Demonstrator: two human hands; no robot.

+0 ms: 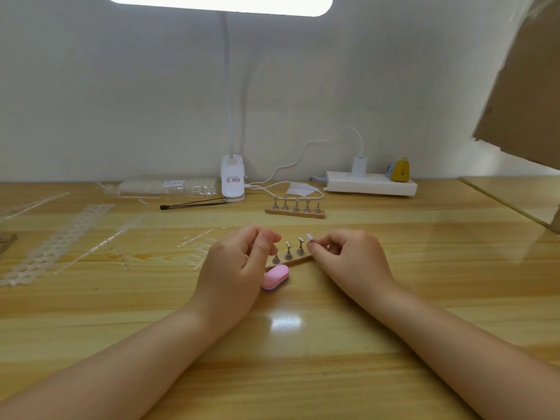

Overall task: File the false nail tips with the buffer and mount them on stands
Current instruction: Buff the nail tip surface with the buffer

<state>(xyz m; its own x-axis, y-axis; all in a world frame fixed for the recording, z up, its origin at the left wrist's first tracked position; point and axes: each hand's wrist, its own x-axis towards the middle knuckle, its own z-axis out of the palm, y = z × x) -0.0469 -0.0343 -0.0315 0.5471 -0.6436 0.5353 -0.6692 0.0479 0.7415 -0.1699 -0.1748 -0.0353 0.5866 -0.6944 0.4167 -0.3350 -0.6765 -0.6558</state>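
Note:
My right hand (348, 256) pinches a small clear false nail tip (309, 237) between thumb and forefinger, just right of the near stand row (289, 253), whose metal pegs rise from a wooden strip. My left hand (239, 262) hovers at the left end of that row with fingers loosely curled; whether it holds anything I cannot tell. A pink buffer block (275, 277) lies on the table just in front of the stand, between my hands. A second stand row (295, 207) with several bare pegs sits farther back.
Clear plastic nail-tip sprues (60, 241) and loose tips are scattered on the left. A bag of tips (169, 186), a clip lamp base (232, 183), a thin black tool (191, 204), a cable and a power strip (371, 183) line the back. Cardboard (527, 86) hangs at the upper right.

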